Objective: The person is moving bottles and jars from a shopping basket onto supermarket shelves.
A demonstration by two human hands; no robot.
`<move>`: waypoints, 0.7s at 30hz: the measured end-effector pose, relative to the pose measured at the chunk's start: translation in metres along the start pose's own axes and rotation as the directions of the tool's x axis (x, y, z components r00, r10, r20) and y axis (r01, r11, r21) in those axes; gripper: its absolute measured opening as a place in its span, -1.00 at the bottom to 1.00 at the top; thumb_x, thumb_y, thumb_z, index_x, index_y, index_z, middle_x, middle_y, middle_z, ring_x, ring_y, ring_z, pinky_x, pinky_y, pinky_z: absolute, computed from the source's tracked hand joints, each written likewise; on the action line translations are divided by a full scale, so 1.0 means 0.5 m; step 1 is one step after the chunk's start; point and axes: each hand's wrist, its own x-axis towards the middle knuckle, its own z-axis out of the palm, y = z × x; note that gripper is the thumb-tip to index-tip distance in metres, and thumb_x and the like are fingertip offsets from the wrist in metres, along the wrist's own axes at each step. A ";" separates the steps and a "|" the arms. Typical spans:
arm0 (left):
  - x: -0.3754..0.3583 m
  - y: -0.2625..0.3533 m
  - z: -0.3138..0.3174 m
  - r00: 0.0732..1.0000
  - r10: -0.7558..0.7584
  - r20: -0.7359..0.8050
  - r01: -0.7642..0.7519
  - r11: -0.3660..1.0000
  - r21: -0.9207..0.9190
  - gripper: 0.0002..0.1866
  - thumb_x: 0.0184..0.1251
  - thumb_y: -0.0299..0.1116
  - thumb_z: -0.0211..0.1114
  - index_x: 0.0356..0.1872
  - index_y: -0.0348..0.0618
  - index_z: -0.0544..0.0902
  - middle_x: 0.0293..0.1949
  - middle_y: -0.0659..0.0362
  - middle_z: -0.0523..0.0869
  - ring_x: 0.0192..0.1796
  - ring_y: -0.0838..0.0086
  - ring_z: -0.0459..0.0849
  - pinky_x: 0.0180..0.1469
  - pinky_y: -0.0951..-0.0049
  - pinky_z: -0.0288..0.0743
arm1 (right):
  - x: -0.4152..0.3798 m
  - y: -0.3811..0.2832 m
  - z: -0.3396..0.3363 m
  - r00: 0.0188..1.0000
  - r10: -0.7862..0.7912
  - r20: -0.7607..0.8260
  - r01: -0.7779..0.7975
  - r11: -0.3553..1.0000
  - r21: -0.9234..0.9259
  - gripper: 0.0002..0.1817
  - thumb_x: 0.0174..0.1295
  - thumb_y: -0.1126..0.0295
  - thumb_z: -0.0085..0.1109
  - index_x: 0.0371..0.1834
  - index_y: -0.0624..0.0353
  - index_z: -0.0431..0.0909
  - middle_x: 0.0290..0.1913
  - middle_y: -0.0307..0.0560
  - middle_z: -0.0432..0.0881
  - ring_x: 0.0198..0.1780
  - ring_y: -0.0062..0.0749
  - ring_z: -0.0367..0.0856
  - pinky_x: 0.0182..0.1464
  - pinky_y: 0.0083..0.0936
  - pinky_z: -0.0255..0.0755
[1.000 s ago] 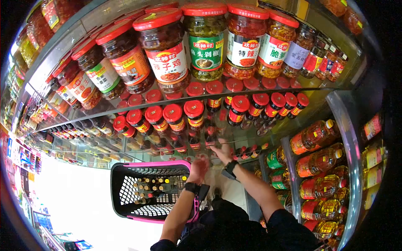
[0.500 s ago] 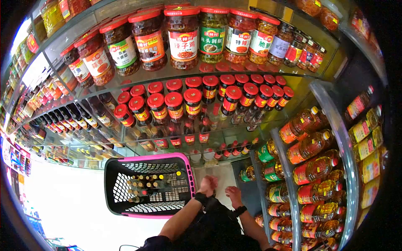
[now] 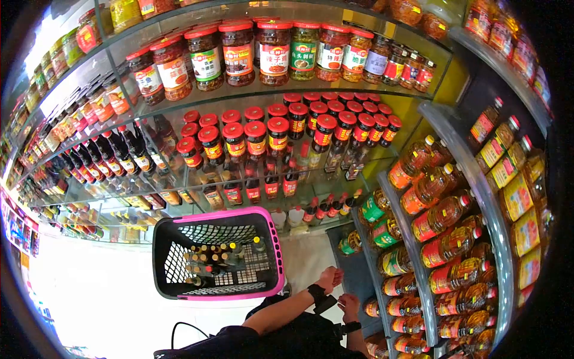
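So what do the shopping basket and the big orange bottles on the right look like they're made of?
The basket looks like moulded plastic: black lattice walls you can see through, with a smooth pink rim. The orange bottles look like clear plastic holding amber liquid, since light glows through them and they have coloured caps and handles, though glass can't be ruled out.

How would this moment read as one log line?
left hand: empty, beside basket | right hand: empty | basket: holds bottles

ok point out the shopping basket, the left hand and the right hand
shopping basket (image 3: 277, 251), head view, on its pink right rim
left hand (image 3: 330, 279), head view, on the back of the hand
right hand (image 3: 348, 305), head view, on the back of the hand
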 end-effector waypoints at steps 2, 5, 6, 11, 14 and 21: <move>0.002 -0.032 -0.028 1.000 0.028 -0.005 -0.028 1.000 -0.012 -0.79 0.12 -0.24 0.00 -0.62 -0.03 0.26 -0.63 0.35 0.23 -0.58 0.61 0.26 -0.54 0.63 0.15 | -0.046 0.015 -0.003 0.999 -0.049 -0.017 0.048 0.996 -0.075 -0.84 0.01 0.40 0.07 -0.32 0.15 0.46 -0.39 -0.14 0.56 -0.36 -0.42 0.55 -0.33 -0.53 0.44; -0.106 -0.061 -0.002 0.991 0.071 -0.114 -0.072 0.997 -0.008 -0.79 0.14 -0.23 0.00 -0.59 -0.05 0.30 -0.61 0.35 0.29 -0.57 0.59 0.30 -0.50 0.61 0.21 | -0.101 0.040 -0.004 0.995 -0.100 -0.021 0.095 0.981 -0.171 -0.84 0.02 0.38 0.08 -0.31 0.15 0.47 -0.39 -0.14 0.57 -0.36 -0.43 0.55 -0.31 -0.51 0.44; -0.151 -0.067 0.002 0.973 0.085 -0.215 -0.084 0.996 0.012 -0.80 0.16 -0.22 -0.01 -0.56 -0.07 0.33 -0.58 0.35 0.34 -0.55 0.58 0.34 -0.46 0.60 0.26 | -0.116 0.054 -0.015 0.994 -0.105 -0.014 0.101 0.977 -0.190 -0.83 0.02 0.37 0.08 -0.31 0.15 0.47 -0.38 -0.15 0.57 -0.35 -0.43 0.55 -0.30 -0.49 0.44; -0.199 -0.143 -0.199 0.986 0.136 -0.099 -0.126 0.987 0.102 -0.83 0.17 -0.28 -0.10 -0.40 -0.06 0.45 -0.42 0.28 0.55 -0.35 0.56 0.50 -0.25 0.55 0.38 | -0.174 0.167 -0.057 0.999 0.038 0.021 -0.035 0.992 -0.125 -0.81 0.01 0.35 0.09 -0.30 0.15 0.48 -0.37 -0.14 0.57 -0.33 -0.43 0.55 -0.27 -0.48 0.43; -0.269 -0.157 -0.258 0.966 0.174 -0.189 -0.177 0.984 0.003 -0.85 0.17 -0.31 -0.12 -0.51 -0.03 0.40 -0.53 0.32 0.49 -0.44 0.59 0.46 -0.34 0.58 0.34 | -0.226 0.213 -0.043 0.995 0.092 0.027 -0.085 0.977 -0.196 -0.80 0.01 0.34 0.08 -0.30 0.15 0.48 -0.38 -0.16 0.56 -0.32 -0.43 0.55 -0.26 -0.47 0.43; -0.400 -0.138 -0.314 0.942 0.301 -0.150 -0.314 0.946 -0.078 -0.82 0.15 -0.36 -0.16 -0.64 0.05 0.26 -0.65 0.39 0.30 -0.58 0.62 0.28 -0.49 0.60 0.16 | -0.216 0.372 -0.085 0.910 -0.183 0.372 0.348 0.826 -0.443 -0.80 0.01 0.34 0.07 -0.29 0.15 0.48 -0.39 -0.17 0.56 -0.31 -0.42 0.55 -0.28 -0.46 0.43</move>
